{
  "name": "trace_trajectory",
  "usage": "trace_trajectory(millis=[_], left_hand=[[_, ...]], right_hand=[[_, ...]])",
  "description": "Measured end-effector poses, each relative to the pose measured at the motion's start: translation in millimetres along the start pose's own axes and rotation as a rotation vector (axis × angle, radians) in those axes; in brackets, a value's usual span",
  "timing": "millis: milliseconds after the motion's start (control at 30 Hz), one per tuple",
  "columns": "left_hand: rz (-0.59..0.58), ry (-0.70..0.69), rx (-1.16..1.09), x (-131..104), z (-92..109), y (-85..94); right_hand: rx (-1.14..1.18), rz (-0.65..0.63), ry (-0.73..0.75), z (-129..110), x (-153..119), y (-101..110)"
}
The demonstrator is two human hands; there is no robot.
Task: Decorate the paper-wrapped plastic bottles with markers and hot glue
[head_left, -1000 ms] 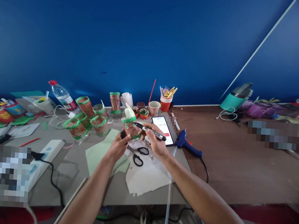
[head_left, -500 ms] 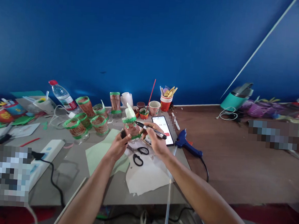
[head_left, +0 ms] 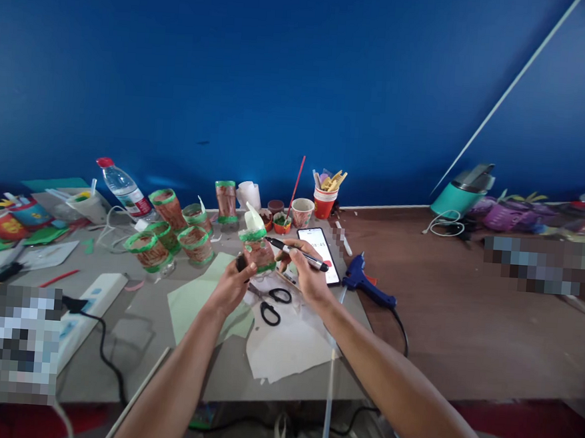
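Observation:
My left hand (head_left: 232, 283) is closed around a small clear cup (head_left: 259, 251) with a brown-painted side and a lumpy green rim. A pale leaf-like piece rises from the cup's top. Something dark, its kind unclear, shows by the left thumb. Pinched in my right hand (head_left: 301, 273) is a black-and-white marker (head_left: 306, 256), its tip at the cup's upper right side. Contact between tip and cup is too small to tell. Beneath the hands, black-handled scissors (head_left: 272, 304) lie on white paper (head_left: 288, 352), with pale green paper (head_left: 191, 299) to the left.
Several similar green-rimmed cups (head_left: 195, 244) stand at left, near a water bottle (head_left: 124, 190). A phone (head_left: 327, 255) and blue glue gun (head_left: 368, 282) lie at right. Behind are paper cups (head_left: 325, 204). A power strip (head_left: 91, 305) sits at left.
Hardly anything differs. The marker and my right fingers have shifted very slightly to the right, and the cup appears turned a little in my left hand.

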State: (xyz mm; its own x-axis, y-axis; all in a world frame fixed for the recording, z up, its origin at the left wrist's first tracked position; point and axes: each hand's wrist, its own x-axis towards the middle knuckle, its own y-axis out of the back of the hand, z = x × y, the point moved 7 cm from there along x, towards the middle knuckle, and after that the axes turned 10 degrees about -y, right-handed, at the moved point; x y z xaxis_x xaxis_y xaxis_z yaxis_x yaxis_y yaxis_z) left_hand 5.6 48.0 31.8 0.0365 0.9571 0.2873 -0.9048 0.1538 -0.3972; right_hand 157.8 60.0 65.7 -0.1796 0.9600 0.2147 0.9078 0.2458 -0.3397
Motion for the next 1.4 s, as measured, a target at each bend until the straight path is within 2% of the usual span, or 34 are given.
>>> trace_trajectory(millis=[167,400,533,800,1000,1200,1400], left_hand=[[0.018,0.015,0.032,-1.0,0.9,0.1],[0.048,0.019,0.03,-1.2,3.0,-1.3],[0.071,0.025,0.042,-1.8,1.6,2.6],[0.043,0.009,0.013,-0.2,3.9,-1.7],[0.05,0.011,0.031,-0.5,4.2,-1.4],[0.026,0.022,0.034,-0.2,2.1,-2.0],[0.057,0.021,0.025,-0.9,3.3,-1.3]], right_hand=[[-0.025,-0.065,0.002,-2.8,-2.9,-7.2],[-0.003,0.002,0.009,0.9,0.2,0.4],[-0.009,-0.044,-0.002,-1.2,-2.2,-4.7],[-0.016,0.009,-0.005,3.0,0.2,0.8],[0.004,-0.054,-0.005,2.8,-1.7,-4.9],[-0.004,0.027,-0.015,1.5,0.6,2.2],[0.011,-0.05,-0.002,1.5,-1.8,-3.9]])
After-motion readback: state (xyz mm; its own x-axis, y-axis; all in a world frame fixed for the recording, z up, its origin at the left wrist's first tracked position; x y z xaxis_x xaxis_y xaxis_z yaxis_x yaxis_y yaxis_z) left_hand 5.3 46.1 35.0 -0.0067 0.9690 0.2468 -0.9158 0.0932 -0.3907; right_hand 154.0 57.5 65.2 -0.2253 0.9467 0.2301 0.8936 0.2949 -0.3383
